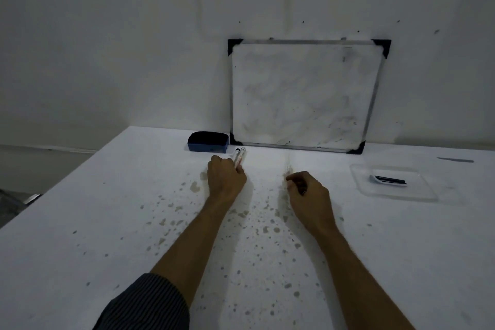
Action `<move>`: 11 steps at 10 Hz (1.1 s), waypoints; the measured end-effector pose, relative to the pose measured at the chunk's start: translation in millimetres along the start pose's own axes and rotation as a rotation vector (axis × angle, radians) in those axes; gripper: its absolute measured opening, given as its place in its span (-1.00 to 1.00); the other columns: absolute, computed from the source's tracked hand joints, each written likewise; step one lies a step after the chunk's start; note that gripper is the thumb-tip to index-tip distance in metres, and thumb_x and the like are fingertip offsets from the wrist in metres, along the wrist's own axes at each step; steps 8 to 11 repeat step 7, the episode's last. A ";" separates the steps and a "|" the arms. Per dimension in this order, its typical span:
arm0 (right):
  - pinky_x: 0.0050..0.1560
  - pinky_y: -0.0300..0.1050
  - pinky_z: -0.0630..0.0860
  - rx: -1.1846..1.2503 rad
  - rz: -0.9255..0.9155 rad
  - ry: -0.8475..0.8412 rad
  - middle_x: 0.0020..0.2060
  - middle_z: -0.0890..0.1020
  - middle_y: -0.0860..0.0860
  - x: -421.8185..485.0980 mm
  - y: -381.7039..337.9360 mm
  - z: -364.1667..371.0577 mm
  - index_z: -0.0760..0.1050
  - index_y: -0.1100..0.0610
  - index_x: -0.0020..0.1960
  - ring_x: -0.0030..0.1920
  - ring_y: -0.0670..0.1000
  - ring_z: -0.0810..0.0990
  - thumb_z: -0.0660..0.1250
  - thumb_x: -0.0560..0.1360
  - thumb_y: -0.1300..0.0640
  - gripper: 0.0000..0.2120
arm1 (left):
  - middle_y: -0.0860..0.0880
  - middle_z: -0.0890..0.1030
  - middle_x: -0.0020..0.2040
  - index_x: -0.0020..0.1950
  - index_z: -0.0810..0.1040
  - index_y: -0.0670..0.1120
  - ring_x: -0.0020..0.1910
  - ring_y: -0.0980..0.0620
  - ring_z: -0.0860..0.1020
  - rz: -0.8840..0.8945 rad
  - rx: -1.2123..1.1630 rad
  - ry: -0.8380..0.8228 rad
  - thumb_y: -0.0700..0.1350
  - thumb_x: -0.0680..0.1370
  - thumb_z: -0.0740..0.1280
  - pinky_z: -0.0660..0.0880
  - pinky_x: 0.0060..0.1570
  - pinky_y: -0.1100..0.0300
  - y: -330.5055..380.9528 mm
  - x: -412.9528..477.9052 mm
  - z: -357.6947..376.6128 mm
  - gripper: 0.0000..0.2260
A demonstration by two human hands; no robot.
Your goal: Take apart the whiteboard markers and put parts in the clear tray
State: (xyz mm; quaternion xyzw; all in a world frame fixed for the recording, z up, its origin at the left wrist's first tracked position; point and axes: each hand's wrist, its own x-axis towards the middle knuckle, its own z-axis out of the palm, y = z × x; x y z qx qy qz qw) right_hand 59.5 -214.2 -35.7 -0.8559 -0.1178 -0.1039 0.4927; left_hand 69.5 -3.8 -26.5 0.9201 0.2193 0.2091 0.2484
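Note:
Two white whiteboard markers [239, 157] lie side by side on the white table, pointing away from me. My left hand [225, 177] rests over their near ends, fingers curled on them. My right hand [305, 186] sits to the right on the table with its fingers curled; something small and dark may be inside, too hidden to tell. The clear tray [426, 195] stands at the right and holds dark marker parts [388, 180].
A blue eraser [208, 142] lies just beyond my left hand. A small whiteboard [302, 94] leans on the wall behind. A dark streak [455, 160] marks the table's far right. The table [107, 209] is stained with spots; its left edge drops off.

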 end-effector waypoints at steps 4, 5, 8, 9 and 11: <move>-0.09 -0.25 0.53 0.089 0.122 -0.232 0.06 0.64 -0.04 -4.1 -29.5 -22.5 0.56 -0.02 0.23 -0.02 -0.11 0.62 0.32 0.63 0.03 -0.80 | -0.27 0.59 0.12 0.12 0.65 -0.20 0.18 -0.25 0.54 0.089 -0.194 -0.008 0.07 0.53 0.45 0.55 0.13 -0.01 -8.2 -12.9 -33.2 -0.64; -0.13 -0.29 0.47 0.039 0.071 -0.286 0.08 0.66 -0.06 -3.8 -65.5 -58.2 0.57 -0.09 0.19 0.02 -0.15 0.61 0.32 0.62 0.00 -0.84 | -0.21 0.61 0.14 0.22 0.67 -0.20 0.13 -0.15 0.60 0.241 -0.243 -0.085 -0.01 0.57 0.45 0.50 0.10 0.18 6.2 -5.1 -71.1 -0.67; -0.11 -0.35 0.46 -0.048 -0.198 -0.173 0.05 0.67 -0.19 -29.6 -188.9 -176.5 0.58 -0.15 0.17 -0.05 -0.28 0.64 0.29 0.62 -0.08 -0.83 | 0.00 0.63 0.14 0.35 0.59 -0.05 0.05 0.10 0.57 0.509 -0.266 -0.163 0.04 0.62 0.37 0.48 -0.02 0.31 76.9 19.2 -178.7 -0.67; -0.11 -0.35 0.46 -0.048 -0.198 -0.173 0.05 0.67 -0.19 -29.6 -188.9 -176.5 0.58 -0.15 0.17 -0.05 -0.28 0.64 0.29 0.62 -0.08 -0.83 | 0.00 0.63 0.14 0.35 0.59 -0.05 0.05 0.10 0.57 0.509 -0.266 -0.163 0.04 0.62 0.37 0.48 -0.02 0.31 76.9 19.2 -178.7 -0.67; -0.11 -0.35 0.46 -0.048 -0.198 -0.173 0.05 0.67 -0.19 -29.6 -188.9 -176.5 0.58 -0.15 0.17 -0.05 -0.28 0.64 0.29 0.62 -0.08 -0.83 | 0.00 0.63 0.14 0.35 0.59 -0.05 0.05 0.10 0.57 0.509 -0.266 -0.163 0.04 0.62 0.37 0.48 -0.02 0.31 76.9 19.2 -178.7 -0.67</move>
